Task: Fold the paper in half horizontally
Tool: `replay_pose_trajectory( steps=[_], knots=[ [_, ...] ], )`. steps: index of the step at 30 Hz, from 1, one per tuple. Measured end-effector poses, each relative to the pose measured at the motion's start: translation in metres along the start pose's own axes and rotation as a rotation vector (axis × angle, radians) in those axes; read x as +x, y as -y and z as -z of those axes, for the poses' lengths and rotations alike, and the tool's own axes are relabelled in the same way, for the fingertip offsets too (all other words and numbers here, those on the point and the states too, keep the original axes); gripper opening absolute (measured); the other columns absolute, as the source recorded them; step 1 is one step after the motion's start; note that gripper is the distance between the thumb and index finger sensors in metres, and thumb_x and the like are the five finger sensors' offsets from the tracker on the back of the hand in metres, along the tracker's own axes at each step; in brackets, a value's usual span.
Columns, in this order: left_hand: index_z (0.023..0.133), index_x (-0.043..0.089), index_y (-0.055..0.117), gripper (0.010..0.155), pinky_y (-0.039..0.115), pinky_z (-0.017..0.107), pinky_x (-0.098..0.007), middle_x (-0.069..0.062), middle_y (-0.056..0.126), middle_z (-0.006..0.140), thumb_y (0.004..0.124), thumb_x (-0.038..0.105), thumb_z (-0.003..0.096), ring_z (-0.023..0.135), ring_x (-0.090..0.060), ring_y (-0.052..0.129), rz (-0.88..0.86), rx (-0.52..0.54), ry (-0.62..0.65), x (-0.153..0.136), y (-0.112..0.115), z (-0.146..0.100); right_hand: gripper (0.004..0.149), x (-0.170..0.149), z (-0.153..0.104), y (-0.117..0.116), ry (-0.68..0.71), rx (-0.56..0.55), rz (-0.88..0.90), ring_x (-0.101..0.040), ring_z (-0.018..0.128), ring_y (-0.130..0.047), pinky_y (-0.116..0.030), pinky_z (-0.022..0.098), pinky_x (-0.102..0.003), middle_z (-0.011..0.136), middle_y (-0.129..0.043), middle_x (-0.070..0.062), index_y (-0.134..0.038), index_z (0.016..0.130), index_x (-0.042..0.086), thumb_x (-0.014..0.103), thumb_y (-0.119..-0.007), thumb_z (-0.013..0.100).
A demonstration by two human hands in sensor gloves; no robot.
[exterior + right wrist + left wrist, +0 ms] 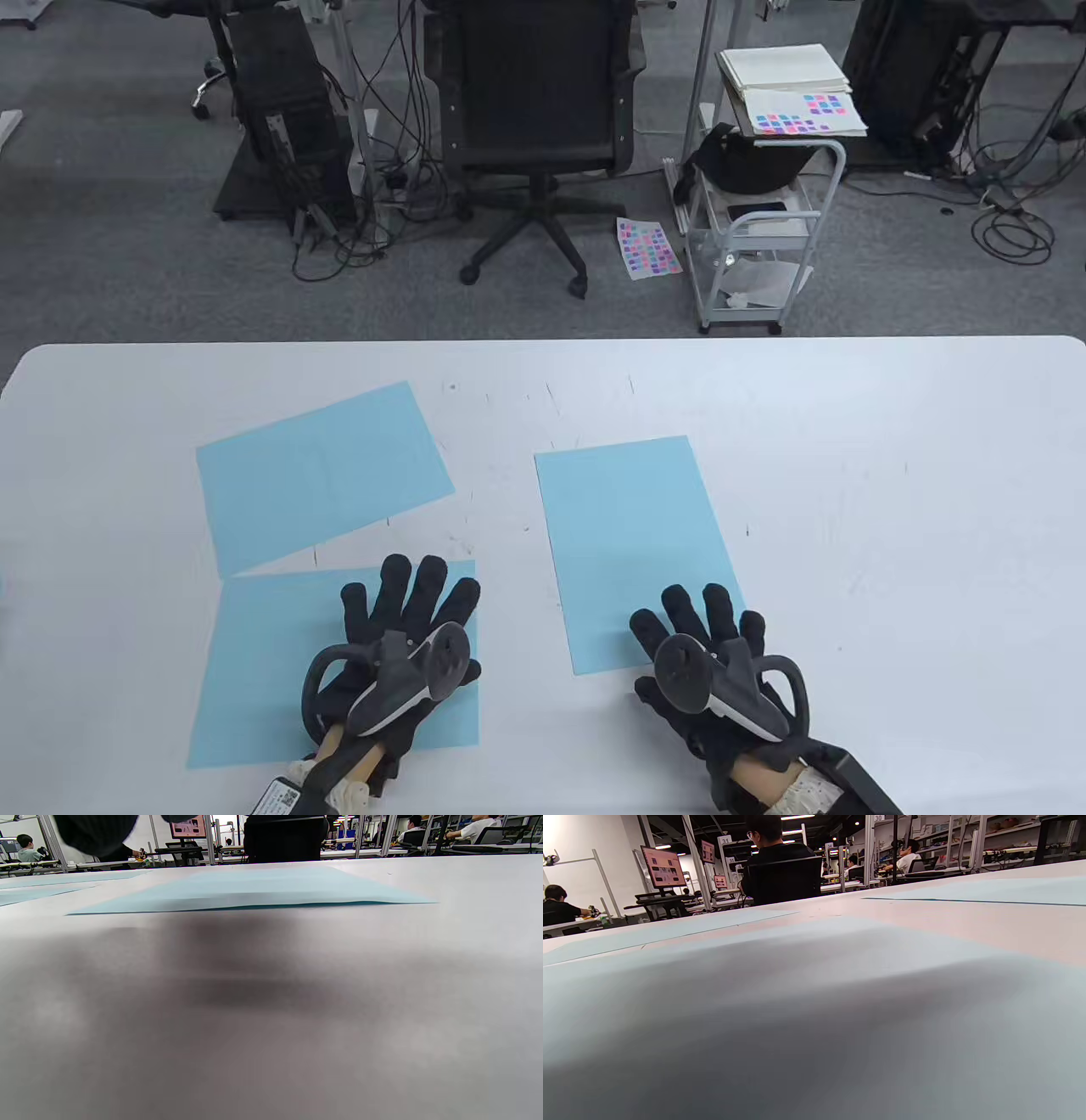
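Note:
Three light blue paper sheets lie flat on the white table (848, 441). A portrait sheet (628, 535) sits at centre; my right hand (708, 624) rests flat on its near right corner, fingers straight. A near-left sheet (254, 671) lies under my left hand (411, 607), whose fingers spread straight across its top right part. A tilted sheet (322, 471) lies behind it, untouched. The right wrist view shows the centre sheet (254, 889) from its near edge, slightly raised. The left wrist view shows blurred blue paper (814, 1005) close under the camera.
Beyond the table's far edge stand an office chair (530, 110), a white trolley (764, 221) with papers, and computer towers with cables. People sit at desks in the background of the wrist views.

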State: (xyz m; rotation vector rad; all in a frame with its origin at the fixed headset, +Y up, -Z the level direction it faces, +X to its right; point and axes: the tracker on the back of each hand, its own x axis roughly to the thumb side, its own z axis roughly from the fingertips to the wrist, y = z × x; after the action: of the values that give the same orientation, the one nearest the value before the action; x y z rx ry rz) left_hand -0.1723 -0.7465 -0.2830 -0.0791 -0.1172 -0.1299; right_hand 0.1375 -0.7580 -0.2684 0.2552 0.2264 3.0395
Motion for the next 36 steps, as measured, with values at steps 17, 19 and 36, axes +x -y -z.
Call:
replay_pose_trajectory(
  steps=[17,19,36],
  knots=[
    [0.102,0.058,0.021,0.085,0.032,0.087,-0.065,0.015,0.015,0.121,0.061,0.069,0.0282,0.118,-0.028,0.018,0.002,-0.019,0.009,-0.001,0.0,0.0,0.066,-0.004,0.006,0.0,-0.024,0.023,0.045,-0.043,0.104,-0.003,-0.016,0.071,-0.07,0.119,-0.014,0.003,-0.037,0.106,0.043,0.048,-0.066,0.048],
    [0.102,0.058,0.021,0.085,0.032,0.087,-0.065,0.015,0.015,0.121,0.061,0.069,0.0283,0.118,-0.028,0.017,0.002,-0.021,0.008,-0.001,0.0,0.001,0.066,-0.005,0.007,0.0,-0.033,0.026,0.051,-0.043,0.104,-0.003,-0.016,0.071,-0.07,0.119,-0.014,0.003,-0.037,0.106,0.043,0.049,-0.066,0.047],
    [0.103,0.057,0.022,0.085,0.033,0.087,-0.065,0.015,0.015,0.121,0.061,0.069,0.0283,0.117,-0.028,0.018,-0.027,-0.032,-0.005,-0.009,0.001,0.001,0.063,-0.023,0.054,0.026,-0.115,0.085,0.125,-0.04,0.106,-0.007,-0.017,0.073,-0.068,0.119,-0.018,0.005,-0.04,0.105,0.043,0.041,-0.069,0.049]
  ],
)
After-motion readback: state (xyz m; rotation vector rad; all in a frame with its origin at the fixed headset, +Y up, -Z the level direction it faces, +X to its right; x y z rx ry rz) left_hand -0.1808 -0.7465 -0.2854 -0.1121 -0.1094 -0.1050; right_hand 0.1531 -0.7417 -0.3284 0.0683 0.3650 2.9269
